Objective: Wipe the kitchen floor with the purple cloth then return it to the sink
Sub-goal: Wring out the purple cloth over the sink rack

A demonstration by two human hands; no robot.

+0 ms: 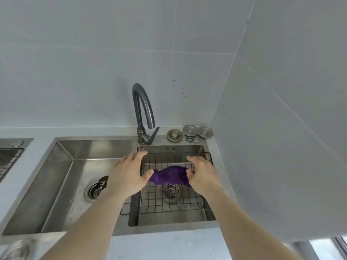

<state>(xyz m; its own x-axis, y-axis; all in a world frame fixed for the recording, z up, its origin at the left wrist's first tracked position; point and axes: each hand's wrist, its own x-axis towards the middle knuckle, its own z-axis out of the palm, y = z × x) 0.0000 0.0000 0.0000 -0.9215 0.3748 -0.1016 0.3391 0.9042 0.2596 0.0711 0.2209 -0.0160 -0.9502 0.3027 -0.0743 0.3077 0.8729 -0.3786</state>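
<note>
A steel double sink (75, 147) fills the lower frame, its large basin at 8 o'clock, a smaller basin at 5 o'clock holding a black wire rack (169, 203). A dark arched faucet (142, 109) rises at 12 o'clock from the small basin. Over the rack, the left hand (129, 175) has fingers spread, its thumb touching the purple cloth (169, 175); the right hand (202, 173) pinches the cloth's other end. Metal drain stoppers (190, 130) sit at 1 o'clock.
</note>
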